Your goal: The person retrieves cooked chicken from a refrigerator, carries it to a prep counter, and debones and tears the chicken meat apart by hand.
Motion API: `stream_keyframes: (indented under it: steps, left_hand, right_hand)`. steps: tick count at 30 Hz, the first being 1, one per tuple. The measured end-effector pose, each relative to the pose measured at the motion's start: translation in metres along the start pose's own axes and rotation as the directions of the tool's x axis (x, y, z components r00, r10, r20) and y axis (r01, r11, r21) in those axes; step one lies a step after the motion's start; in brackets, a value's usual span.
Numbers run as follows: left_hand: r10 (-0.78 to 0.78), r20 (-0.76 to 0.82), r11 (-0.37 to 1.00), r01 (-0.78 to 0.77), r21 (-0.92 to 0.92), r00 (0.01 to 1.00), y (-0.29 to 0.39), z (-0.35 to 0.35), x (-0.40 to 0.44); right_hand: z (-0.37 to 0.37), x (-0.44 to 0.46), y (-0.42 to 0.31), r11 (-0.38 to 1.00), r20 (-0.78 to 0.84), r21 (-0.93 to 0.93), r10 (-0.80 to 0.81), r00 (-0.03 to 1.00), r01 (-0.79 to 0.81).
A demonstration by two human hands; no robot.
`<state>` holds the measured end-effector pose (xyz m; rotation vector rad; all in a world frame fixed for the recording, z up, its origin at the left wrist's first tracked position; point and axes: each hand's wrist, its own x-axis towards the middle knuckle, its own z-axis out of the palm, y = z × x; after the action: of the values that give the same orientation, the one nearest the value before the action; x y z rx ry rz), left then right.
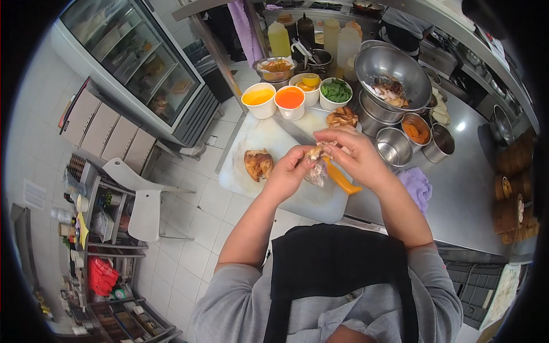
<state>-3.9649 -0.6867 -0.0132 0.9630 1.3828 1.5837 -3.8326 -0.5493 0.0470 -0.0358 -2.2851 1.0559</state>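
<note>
Over the white cutting board [240, 171], both my hands are closed on a piece of cooked chicken [316, 170] with pale, torn meat. My left hand [291, 171] pinches it from the left. The fingers of my right hand [355, 157] grip its upper right side. Beneath my hands lies a knife with a yellow handle [343, 180]; part of its blade is hidden. A browned chicken piece [258, 164] rests on the board, left of my left hand. Another browned piece [342, 116] sits beyond my right hand.
Tubs of yellow sauce [258, 102], orange sauce [290, 104] and green leaves [335, 94] line the board's far edge. A large metal bowl [420, 71] holds scraps, beside several metal pots [393, 146]. A purple cloth [416, 187] lies at the right. A chair [144, 214] stands left.
</note>
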Motion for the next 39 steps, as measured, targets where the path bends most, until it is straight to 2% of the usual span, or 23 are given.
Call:
stream_keyframes:
  steps: [1,3,4,6,8,10,12,14,16,17,19,26,28,30,31,32,33,34,35,36,37,38,39]
  left_hand:
    - [0.091,-0.001,0.982,-0.09,0.168,0.996,-0.003,-0.001,0.001]
    - [0.236,-0.013,0.877,-0.207,0.433,0.972,0.004,0.002,-0.001]
    - [0.237,-0.015,0.878,-0.207,0.431,0.972,0.01,0.002,-0.003]
    - [0.286,-0.019,0.787,-0.223,0.576,0.958,0.02,0.003,-0.007]
    - [0.318,-0.041,0.758,-0.228,0.611,0.947,0.031,0.007,-0.012]
    - [0.35,-0.057,0.727,-0.233,0.645,0.935,0.033,0.006,-0.013]
    - [0.541,0.048,0.561,-0.403,0.723,0.84,0.032,0.003,-0.012]
    - [0.52,0.037,0.616,-0.404,0.676,0.853,0.031,0.004,-0.013]
    - [0.498,0.027,0.668,-0.403,0.626,0.867,0.03,0.005,-0.014]
    - [0.532,0.021,0.649,-0.424,0.632,0.847,0.029,0.006,-0.014]
    - [0.565,0.017,0.629,-0.445,0.637,0.825,0.026,0.006,-0.013]
    - [0.748,-0.025,0.532,-0.576,0.62,0.664,0.015,0.004,-0.011]
    - [0.764,-0.046,0.54,-0.598,0.592,0.644,0.013,0.003,-0.011]
    - [0.734,-0.195,0.635,-0.555,0.538,0.65,0.008,0.002,-0.012]
    - [0.554,-0.295,0.828,-0.476,0.298,0.779,-0.01,-0.006,-0.008]
    - [0.552,-0.294,0.829,-0.475,0.296,0.781,-0.007,-0.006,-0.006]
    - [0.339,-0.379,0.92,-0.387,-0.055,0.861,-0.001,-0.005,-0.004]
    - [0.106,-0.38,0.875,-0.268,-0.403,0.919,0.004,-0.006,-0.002]
    - [0.052,-0.251,0.846,-0.176,-0.503,0.967,0.001,-0.014,-0.001]
    - [0.056,-0.253,0.848,-0.18,-0.498,0.966,-0.003,-0.016,-0.001]
    - [-0.014,-0.158,0.727,-0.098,-0.679,0.987,-0.007,-0.019,-0.001]
    - [-0.063,-0.049,0.57,-0.005,-0.822,0.997,-0.012,-0.022,-0.001]
    - [-0.002,0.093,0.36,0.087,-0.929,0.996,-0.019,-0.026,0.002]
  right_hand:
    - [-0.002,0.001,0.001,0.991,0.031,-0.08,-0.105,0.994,0.107]
    - [-0.004,0.0,0.0,0.987,0.081,-0.086,-0.132,0.988,0.138]
    - [-0.004,-0.001,0.0,0.981,0.131,-0.087,-0.159,0.979,0.171]
    - [-0.005,-0.003,-0.006,0.981,0.122,-0.086,-0.164,0.979,0.175]
    - [-0.007,-0.004,-0.009,0.98,0.114,-0.083,-0.172,0.979,0.182]
    - [-0.01,-0.004,-0.01,0.991,0.151,-0.048,-0.117,0.982,0.125]
    - [-0.01,-0.004,-0.011,0.993,0.165,-0.029,-0.107,0.981,0.113]
    - [-0.01,-0.005,-0.011,0.995,0.178,-0.01,-0.095,0.979,0.099]
    - [-0.01,-0.008,-0.008,0.978,0.211,0.178,0.067,0.975,-0.106]
    - [-0.007,-0.01,-0.007,0.978,0.211,0.177,0.067,0.975,-0.106]
    - [-0.001,-0.014,-0.003,0.845,0.247,0.468,0.156,0.956,-0.259]
    - [0.006,-0.014,0.018,0.66,0.144,0.682,0.302,0.942,-0.316]
    - [0.007,-0.012,0.024,0.652,-0.003,0.702,0.404,0.915,-0.286]
    - [0.005,-0.008,0.035,0.709,-0.068,0.641,0.433,0.899,-0.294]
    - [0.005,-0.007,0.042,0.759,-0.134,0.575,0.455,0.88,-0.305]
    - [0.005,-0.007,0.058,0.758,-0.135,0.575,0.458,0.879,-0.307]
    - [0.007,-0.008,0.08,0.835,-0.145,0.426,0.444,0.884,-0.349]
    - [0.01,-0.009,0.095,0.887,-0.152,0.265,0.425,0.892,-0.378]
    - [0.013,-0.01,0.101,0.888,-0.153,0.267,0.422,0.894,-0.373]
    - [0.016,-0.01,0.106,0.917,-0.153,0.02,0.397,0.905,-0.399]
    - [0.019,-0.009,0.112,0.889,-0.146,-0.229,0.372,0.917,-0.397]
    - [0.024,-0.011,0.116,0.892,-0.144,-0.224,0.367,0.919,-0.392]
    - [0.03,-0.015,0.119,0.862,-0.12,-0.41,0.272,0.955,-0.297]
